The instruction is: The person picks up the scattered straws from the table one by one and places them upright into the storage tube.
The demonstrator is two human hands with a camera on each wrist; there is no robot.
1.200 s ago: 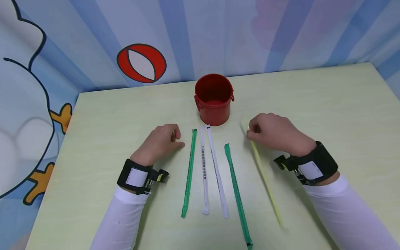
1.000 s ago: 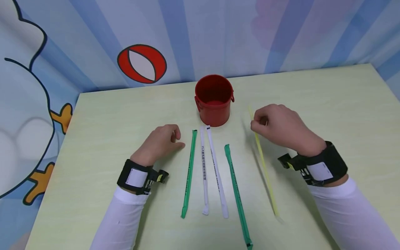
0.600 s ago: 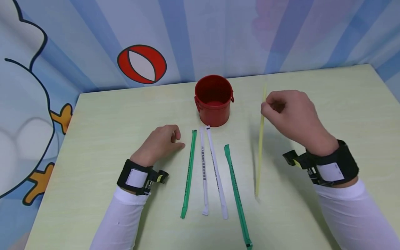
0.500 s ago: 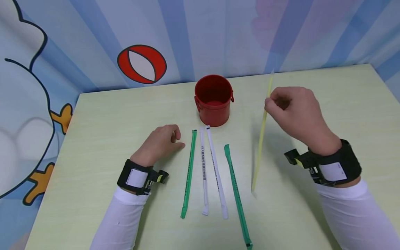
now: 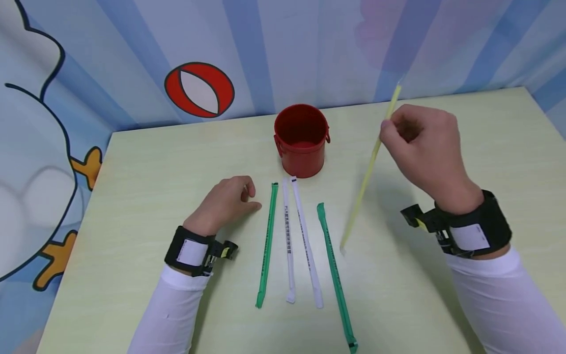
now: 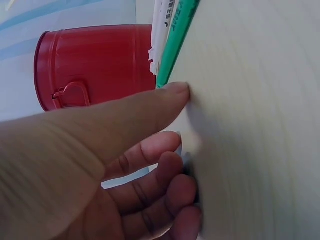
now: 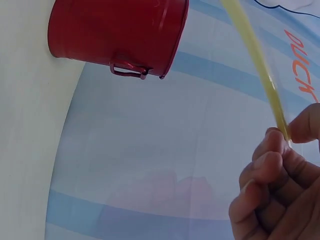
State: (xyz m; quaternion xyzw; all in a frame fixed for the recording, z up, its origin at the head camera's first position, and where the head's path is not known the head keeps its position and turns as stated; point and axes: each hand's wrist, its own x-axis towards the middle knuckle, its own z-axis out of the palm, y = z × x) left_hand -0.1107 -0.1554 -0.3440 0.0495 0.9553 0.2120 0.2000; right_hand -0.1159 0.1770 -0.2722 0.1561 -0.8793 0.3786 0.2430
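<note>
My right hand (image 5: 429, 147) pinches a yellow drinking straw (image 5: 364, 184) in a clear wrapper between thumb and fingers. The straw is raised and slanted, its lower end toward the green straw at the right of the row. In the right wrist view the yellow straw (image 7: 260, 65) runs up from the pinching fingertips. My left hand (image 5: 225, 204) rests on the table, fingers loosely curled and holding nothing, its thumb beside a green wrapped straw (image 5: 267, 246). Two white wrapped straws (image 5: 289, 241) (image 5: 307, 246) and another green wrapped straw (image 5: 337, 278) lie to the right of it.
A red bucket (image 5: 303, 160) with small side handles stands upright near the back of the pale table (image 5: 177, 162), just beyond the white straws. A blue striped curtain (image 5: 292, 54) printed with cartoon shapes hangs behind the table and along its left side.
My right hand has lifted the yellow straw and moved away toward the back right. The straw's slant has turned, its lower end swinging left. My left hand has stayed in place.
</note>
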